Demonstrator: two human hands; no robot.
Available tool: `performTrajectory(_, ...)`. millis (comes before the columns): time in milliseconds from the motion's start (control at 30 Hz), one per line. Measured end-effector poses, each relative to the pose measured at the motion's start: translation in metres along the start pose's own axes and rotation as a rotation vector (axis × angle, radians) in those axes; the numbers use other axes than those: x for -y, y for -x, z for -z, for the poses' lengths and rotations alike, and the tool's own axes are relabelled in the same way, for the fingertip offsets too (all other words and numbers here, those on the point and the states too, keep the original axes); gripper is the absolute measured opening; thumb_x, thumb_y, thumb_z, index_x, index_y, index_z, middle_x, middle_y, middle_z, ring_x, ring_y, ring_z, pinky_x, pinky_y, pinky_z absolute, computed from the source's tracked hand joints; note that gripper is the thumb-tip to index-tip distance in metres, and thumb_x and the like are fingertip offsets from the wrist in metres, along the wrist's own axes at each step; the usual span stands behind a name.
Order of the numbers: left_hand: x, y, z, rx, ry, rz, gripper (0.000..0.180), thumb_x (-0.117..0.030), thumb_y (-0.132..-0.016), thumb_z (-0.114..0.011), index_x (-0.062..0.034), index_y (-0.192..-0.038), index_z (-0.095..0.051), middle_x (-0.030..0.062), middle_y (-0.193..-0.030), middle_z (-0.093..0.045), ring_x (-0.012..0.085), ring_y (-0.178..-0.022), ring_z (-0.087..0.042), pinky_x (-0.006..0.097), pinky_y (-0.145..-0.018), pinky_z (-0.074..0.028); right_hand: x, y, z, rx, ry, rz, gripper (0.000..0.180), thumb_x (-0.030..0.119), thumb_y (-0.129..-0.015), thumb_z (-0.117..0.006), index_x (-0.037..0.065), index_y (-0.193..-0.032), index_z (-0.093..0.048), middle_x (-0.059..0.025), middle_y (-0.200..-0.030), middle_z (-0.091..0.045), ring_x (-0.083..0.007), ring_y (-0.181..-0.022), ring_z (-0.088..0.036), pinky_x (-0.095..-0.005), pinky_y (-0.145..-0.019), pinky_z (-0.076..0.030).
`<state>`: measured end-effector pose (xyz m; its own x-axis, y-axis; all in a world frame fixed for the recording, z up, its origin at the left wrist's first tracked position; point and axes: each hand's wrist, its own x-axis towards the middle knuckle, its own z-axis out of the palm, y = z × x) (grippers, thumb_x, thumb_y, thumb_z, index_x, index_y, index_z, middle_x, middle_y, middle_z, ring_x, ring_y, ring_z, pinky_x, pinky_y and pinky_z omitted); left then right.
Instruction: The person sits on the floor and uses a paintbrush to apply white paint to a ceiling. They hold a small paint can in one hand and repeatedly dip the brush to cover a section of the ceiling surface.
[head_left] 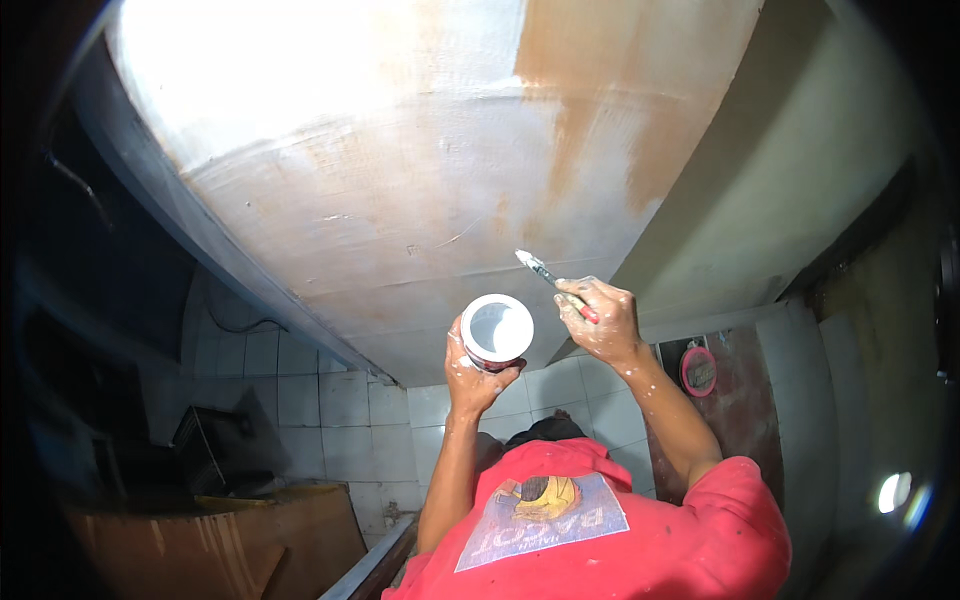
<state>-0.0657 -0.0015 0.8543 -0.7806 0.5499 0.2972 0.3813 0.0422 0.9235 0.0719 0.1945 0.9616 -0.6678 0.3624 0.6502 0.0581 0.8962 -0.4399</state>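
The left hand is wrapped around a small round tub of white paint, fingers clamped on its side, holding it upright with the open mouth facing the camera. The right hand is closed on a thin brush with a red handle. Taking the tub as the landmark, the brush sits just to its right and slightly above it, close but not touching. The brush's long axis runs on a slant, from the right hand up and to the left, so the white-loaded tip points toward the big panel above the tub. The tip appears to sit against or just short of that panel; I cannot tell which. The panel is mostly white above the tub, with brown bare patches to the upper right of it.
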Motion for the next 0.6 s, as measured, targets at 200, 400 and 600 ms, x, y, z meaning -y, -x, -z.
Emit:
performTrajectory(200, 0.011, -0.002, 0.000, 0.058, 0.053, -0.067, 0.114, -0.027, -0.060, -0.105, 0.0003, -0.158, -0.053, 0.0176, -0.142, -0.070, 0.0333, -0.130, -0.072, 0.046, -0.114, -0.058, 0.073, -0.012, 0.035, 0.130, -0.312, -0.280, 0.023, 0.015, -0.094, -0.090, 0.002, -0.110, -0.082, -0.0170, -0.090, -0.082, -0.0332, -0.076, -0.082, -0.0394, -0.074, -0.064)
performTrajectory(400, 0.024, -0.005, -0.001, 0.144, 0.054, -0.121, 0.118, -0.030, -0.060, -0.103, -0.0002, -0.162, -0.052, 0.0221, -0.148, -0.067, 0.0420, -0.135, -0.069, 0.051, -0.118, -0.056, 0.055, -0.006, -0.020, 0.402, -0.105, -0.459, 0.028, 0.028, -0.094, -0.085, 0.003, -0.106, -0.081, -0.0222, -0.084, -0.079, -0.0435, -0.079, -0.079, -0.0484, -0.078, -0.063)
performTrajectory(600, 0.027, -0.004, 0.001, 0.176, 0.078, -0.143, 0.116, -0.029, -0.060, -0.102, 0.0002, -0.161, -0.053, 0.0229, -0.150, -0.067, 0.0436, -0.137, -0.068, 0.052, -0.119, -0.055, 0.044, -0.006, -0.032, 0.473, -0.051, -0.494, 0.028, 0.030, -0.095, -0.081, 0.002, -0.099, -0.076, -0.0255, -0.082, -0.077, -0.0489, -0.082, -0.077, -0.0527, -0.080, -0.061)
